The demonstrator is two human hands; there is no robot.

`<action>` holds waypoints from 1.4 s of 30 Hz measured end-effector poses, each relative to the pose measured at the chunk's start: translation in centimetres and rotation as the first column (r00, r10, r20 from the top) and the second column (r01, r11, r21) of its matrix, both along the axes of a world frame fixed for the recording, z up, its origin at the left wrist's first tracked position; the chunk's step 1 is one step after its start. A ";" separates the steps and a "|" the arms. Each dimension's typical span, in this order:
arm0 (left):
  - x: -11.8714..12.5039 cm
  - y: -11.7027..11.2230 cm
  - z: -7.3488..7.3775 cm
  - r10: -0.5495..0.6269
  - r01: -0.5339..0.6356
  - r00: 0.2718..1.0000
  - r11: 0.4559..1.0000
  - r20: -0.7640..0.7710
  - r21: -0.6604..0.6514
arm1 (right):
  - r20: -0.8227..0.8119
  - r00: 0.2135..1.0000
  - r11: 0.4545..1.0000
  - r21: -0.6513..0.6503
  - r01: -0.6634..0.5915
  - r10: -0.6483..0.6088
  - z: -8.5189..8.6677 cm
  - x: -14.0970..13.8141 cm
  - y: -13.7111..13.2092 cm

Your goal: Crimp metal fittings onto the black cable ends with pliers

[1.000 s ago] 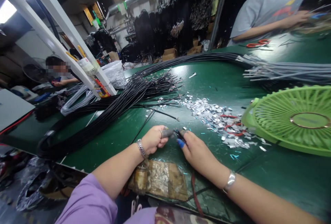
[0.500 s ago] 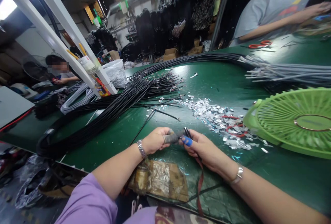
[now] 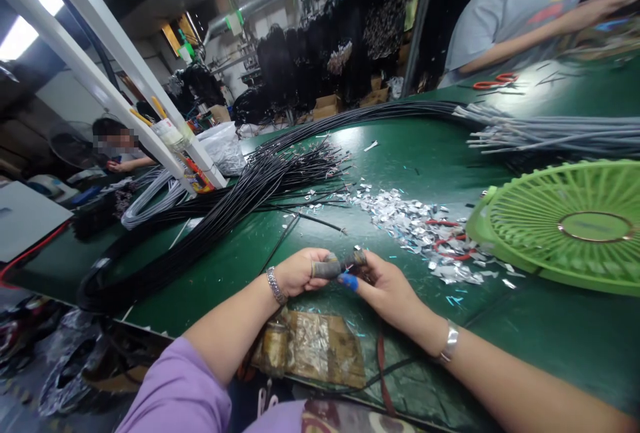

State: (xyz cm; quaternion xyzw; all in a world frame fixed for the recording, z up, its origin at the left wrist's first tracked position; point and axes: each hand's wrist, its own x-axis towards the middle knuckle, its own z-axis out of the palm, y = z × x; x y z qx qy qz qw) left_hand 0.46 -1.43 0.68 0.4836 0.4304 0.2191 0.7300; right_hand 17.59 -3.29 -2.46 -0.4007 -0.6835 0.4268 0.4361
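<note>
My left hand (image 3: 303, 271) is closed, with grey tape wrapped round its fingertips, and pinches what looks like a black cable (image 3: 346, 263). My right hand (image 3: 383, 281), a blue wrap on its thumb and darker tape on a finger, closes at the end of this cable, almost touching the left fingertips. Whatever small part lies between the right fingers is hidden. Behind the hands lies a large bundle of black cables (image 3: 235, 196) with stripped ends. One loose black cable (image 3: 323, 222) lies apart from it, nearer the hands.
Silvery foil scraps (image 3: 400, 219) and red-handled scissors (image 3: 453, 246) lie beside a green fan (image 3: 565, 226). Grey cables (image 3: 560, 134) rest at the back right. A brown jar (image 3: 274, 349) and cardboard (image 3: 327, 349) are close to my body. A co-worker (image 3: 500, 19) sits across the table.
My right hand has turned and its fingers have shifted; a dark piece that stuck up by the right fingers no longer shows. The left hand keeps its grip. The view has shifted slightly.
</note>
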 end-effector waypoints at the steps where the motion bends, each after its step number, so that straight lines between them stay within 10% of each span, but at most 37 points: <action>1: 0.0 0.0 0.0 0.000 0.000 1.000 1.000 0.009 -0.002 | 0.003 1.000 1.000 0.009 0.002 -0.002 0.1 0.0 0.0; 16: -0.1 0.0 -0.2 0.009 -0.007 0.999 0.998 -0.038 0.070 | 0.024 1.000 0.998 0.059 -0.001 -0.001 0.3 -0.1 0.1; 28: 0.4 -0.6 0.4 0.126 -0.055 0.963 0.958 -0.240 0.283 | 0.253 0.946 0.936 0.333 0.111 -0.203 0.5 1.1 0.4; 33: -0.1 -0.4 0.5 0.044 0.000 0.983 0.971 -0.178 0.241 | 0.018 0.996 0.996 0.025 -0.087 0.087 1.0 1.0 0.8; 42: -0.5 0.0 0.1 -0.031 0.037 0.999 0.988 -0.043 0.147 | -0.658 0.748 0.614 -0.554 -0.563 0.092 0.5 0.3 0.8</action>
